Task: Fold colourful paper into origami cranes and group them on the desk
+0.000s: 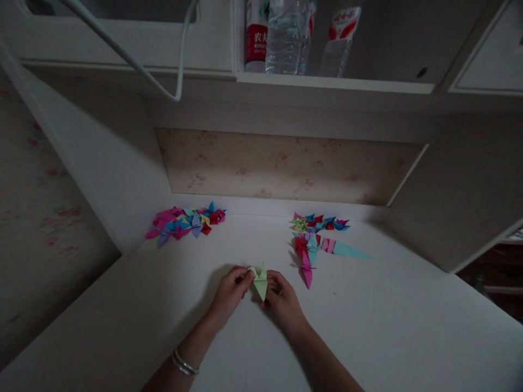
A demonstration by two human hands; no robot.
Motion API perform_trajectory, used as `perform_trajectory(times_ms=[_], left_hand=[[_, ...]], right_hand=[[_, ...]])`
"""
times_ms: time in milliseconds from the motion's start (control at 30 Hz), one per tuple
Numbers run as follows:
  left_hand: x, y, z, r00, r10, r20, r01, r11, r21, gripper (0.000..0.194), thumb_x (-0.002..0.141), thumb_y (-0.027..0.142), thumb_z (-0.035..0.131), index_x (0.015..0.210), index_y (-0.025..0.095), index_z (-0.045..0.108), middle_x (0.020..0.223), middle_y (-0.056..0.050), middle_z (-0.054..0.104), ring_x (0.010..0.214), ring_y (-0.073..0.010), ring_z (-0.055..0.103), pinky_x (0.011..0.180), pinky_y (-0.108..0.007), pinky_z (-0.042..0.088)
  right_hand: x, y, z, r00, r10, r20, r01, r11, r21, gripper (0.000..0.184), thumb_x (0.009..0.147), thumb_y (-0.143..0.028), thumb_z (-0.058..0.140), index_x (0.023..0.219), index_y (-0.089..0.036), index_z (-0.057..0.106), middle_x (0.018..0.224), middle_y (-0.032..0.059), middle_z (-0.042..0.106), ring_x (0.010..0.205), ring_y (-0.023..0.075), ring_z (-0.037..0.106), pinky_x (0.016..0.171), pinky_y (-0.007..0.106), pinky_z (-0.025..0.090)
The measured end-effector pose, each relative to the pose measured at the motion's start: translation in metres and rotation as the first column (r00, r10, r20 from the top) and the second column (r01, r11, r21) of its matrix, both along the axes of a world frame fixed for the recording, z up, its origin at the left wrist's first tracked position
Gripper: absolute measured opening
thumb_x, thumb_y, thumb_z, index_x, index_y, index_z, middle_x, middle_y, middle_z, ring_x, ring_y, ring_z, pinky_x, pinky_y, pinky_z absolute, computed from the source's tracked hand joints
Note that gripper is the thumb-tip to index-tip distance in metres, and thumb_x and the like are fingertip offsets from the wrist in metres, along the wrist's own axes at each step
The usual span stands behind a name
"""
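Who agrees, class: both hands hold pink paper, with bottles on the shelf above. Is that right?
Not quite: in the head view, the left hand and right hand hold green paper, not pink, with bottles on the shelf above.

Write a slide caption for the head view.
Left hand and right hand hold a green folded paper before colourful paper pieces on a desk.

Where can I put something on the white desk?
The white desk is bare between the left origami pile and the right origami cluster; left of the left hand; and right of the right hand, except a small speck. It's crowded at both heaps and between the hands, around the green origami crane.
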State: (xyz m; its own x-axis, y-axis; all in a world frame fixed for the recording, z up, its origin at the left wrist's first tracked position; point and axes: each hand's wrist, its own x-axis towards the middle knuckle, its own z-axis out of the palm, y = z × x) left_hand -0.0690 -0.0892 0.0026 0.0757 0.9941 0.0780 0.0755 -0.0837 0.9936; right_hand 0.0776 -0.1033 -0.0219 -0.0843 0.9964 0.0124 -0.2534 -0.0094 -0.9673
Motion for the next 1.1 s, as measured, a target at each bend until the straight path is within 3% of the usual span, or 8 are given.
perform_trajectory(times_ms=[200, 333, 533, 900, 1100], left_hand=[[0.0027, -0.0012, -0.0046, 0.999, -0.018, 0.035, 0.02, 0.999, -0.035, 0.045, 0.075, 0.054, 0.063, 0.093, 0.013, 0.067, 0.055, 0.006, 0.048, 0.048, -0.0094, 0.041, 0.044, -0.021, 0.03], [0.0027, -0.002, -0.0045, 0.999, -0.004, 0.038, 0.006, 0.999, -0.045, 0.044, 0.073, 0.052, 0.065, 0.092, 0.012, 0.068, 0.054, 0.005, 0.048, 0.046, -0.0089, 0.04, 0.044, -0.021, 0.029], [0.0027, -0.0025, -0.0035, 1.0, 0.022, 0.014, -0.021, 0.999, -0.042, 0.038, 0.074, 0.048, 0.064, 0.087, 0.013, 0.071, 0.052, 0.005, 0.049, 0.045, -0.0087, 0.038, 0.045, -0.022, 0.027], [0.0024, -0.0018, -0.0034, 0.999, 0.024, -0.034, -0.026, 0.999, -0.046, 0.037, 0.075, 0.049, 0.061, 0.084, 0.014, 0.07, 0.047, 0.007, 0.042, 0.044, -0.0094, 0.035, 0.045, -0.023, 0.026], [0.0028, -0.0012, -0.0054, 0.999, 0.045, -0.028, -0.047, 0.998, -0.051, 0.038, 0.075, 0.049, 0.06, 0.085, 0.014, 0.069, 0.048, 0.007, 0.043, 0.044, -0.0091, 0.035, 0.045, -0.022, 0.025]], right_hand=[[0.0004, -0.0028, 0.0091, 0.998, -0.058, 0.009, 0.058, 0.998, 0.012, 0.037, 0.072, -0.04, 0.07, 0.097, -0.018, 0.057, 0.083, 0.004, 0.068, 0.048, 0.0084, 0.052, 0.043, 0.021, 0.039], [0.0009, -0.0022, 0.0065, 0.998, -0.055, -0.012, 0.055, 0.998, 0.012, 0.037, 0.073, -0.038, 0.07, 0.1, -0.017, 0.056, 0.087, 0.0057, 0.069, 0.048, 0.0083, 0.052, 0.043, 0.02, 0.039], [0.0011, -0.0017, 0.0039, 0.999, -0.052, -0.004, 0.052, 0.998, 0.033, 0.032, 0.075, -0.034, 0.068, 0.099, -0.017, 0.056, 0.072, 0.0017, 0.067, 0.047, 0.0085, 0.051, 0.043, 0.02, 0.036], [0.0005, -0.0001, 0.0018, 0.998, -0.058, 0.019, 0.058, 0.998, 0.005, 0.035, 0.073, -0.037, 0.068, 0.099, -0.017, 0.056, 0.065, -0.0019, 0.063, 0.043, 0.0077, 0.049, 0.041, 0.019, 0.034], [-0.0003, -0.0022, 0.0097, 0.999, -0.037, 0.033, 0.038, 0.999, -0.009, 0.031, 0.073, -0.036, 0.068, 0.096, -0.017, 0.057, 0.058, -0.0051, 0.06, 0.043, 0.008, 0.049, 0.042, 0.019, 0.035]])
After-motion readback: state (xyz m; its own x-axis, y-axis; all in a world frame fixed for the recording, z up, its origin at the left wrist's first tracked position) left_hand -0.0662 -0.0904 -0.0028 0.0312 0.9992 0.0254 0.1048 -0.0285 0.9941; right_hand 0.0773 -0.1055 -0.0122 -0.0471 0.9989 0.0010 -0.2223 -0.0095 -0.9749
